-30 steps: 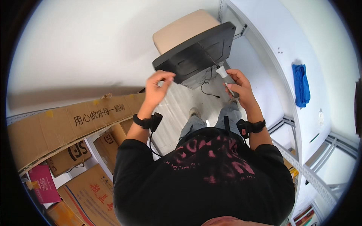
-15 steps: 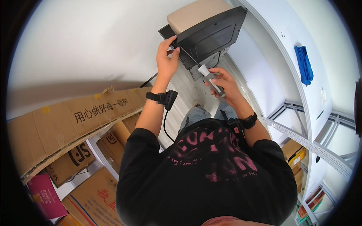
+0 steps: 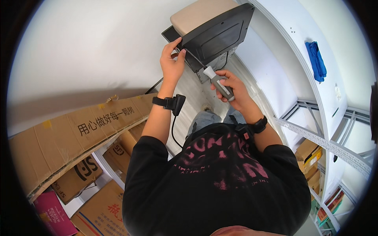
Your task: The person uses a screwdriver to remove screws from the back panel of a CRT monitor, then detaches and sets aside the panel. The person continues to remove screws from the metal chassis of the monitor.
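Note:
My right hand point(image 3: 234, 88) is wrapped round the grey handle of a screwdriver point(image 3: 221, 85) with a pale collar. Its thin shaft slants up and left to the near-left corner of a black panel point(image 3: 220, 37). At that corner my left hand point(image 3: 172, 61) has its finger and thumb bent close together, beside the shaft's tip. Whatever lies between those fingertips is hidden. The panel is tilted, with a raised outline and small holes on its face, and a tan rounded body point(image 3: 202, 15) sits against its back.
Cardboard boxes point(image 3: 114, 212) fill the shelving on my left, under a long cardboard sheet point(image 3: 67, 129). A white metal shelf frame point(image 3: 338, 151) stands on my right, and a folded blue cloth point(image 3: 316, 61) hangs on the white wall. A dark cable point(image 3: 227, 59) hangs below the panel.
The panel and both hands sit slightly further left in the picture. My right hand still grips the screwdriver, and my left hand stays at the panel's corner.

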A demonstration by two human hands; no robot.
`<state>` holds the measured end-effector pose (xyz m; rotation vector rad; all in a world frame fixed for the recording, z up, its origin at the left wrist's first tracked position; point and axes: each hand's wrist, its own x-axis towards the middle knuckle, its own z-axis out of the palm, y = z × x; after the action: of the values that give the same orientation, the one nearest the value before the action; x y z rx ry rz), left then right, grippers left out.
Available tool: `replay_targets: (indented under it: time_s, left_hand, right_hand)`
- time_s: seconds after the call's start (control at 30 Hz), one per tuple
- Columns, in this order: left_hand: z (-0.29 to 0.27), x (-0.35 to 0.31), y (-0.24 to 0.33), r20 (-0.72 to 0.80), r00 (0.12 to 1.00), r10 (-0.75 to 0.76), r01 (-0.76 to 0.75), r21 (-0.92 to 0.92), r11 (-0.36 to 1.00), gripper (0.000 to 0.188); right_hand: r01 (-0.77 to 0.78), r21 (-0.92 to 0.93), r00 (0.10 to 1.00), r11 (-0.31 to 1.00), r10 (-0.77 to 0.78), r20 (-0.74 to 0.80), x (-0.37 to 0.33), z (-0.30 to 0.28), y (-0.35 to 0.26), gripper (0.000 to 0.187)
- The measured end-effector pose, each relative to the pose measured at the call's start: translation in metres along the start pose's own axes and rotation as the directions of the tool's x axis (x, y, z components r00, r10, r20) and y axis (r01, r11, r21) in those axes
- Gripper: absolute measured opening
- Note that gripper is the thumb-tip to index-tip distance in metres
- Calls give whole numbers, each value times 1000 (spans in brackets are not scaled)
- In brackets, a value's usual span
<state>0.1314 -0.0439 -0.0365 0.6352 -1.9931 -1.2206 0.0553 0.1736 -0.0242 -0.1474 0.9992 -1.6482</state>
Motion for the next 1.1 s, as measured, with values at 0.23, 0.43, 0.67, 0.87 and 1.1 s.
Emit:
replay_targets:
  time_s: [0.23, 0.43, 0.67, 0.87, 1.1]
  left_hand:
    - [1, 2, -3, -39, 999, 13, -13, 6, 1000, 40]
    - [-3, 1, 2, -13, 1000, -15, 15, -11, 1000, 44]
    - [-11, 3, 0, 98, 993, -59, 74, -146, 986, 53]
    - [-16, 3, 1, 155, 985, -79, 94, -94, 991, 56]
    - [-16, 0, 9, 165, 982, -96, 106, -53, 993, 56]
  right_hand:
    - [84, -364, 990, 928, -121, -79, -2, 13, -7, 36]
    - [213, -873, 919, 439, -393, 26, 2, 19, 3, 39]
    - [-242, -48, 959, 969, 246, 143, 5, 11, -14, 41]
    - [-135, -316, 988, 939, 151, 27, 6, 22, -13, 39]
    - [259, -815, 948, 518, -297, 113, 19, 10, 5, 49]
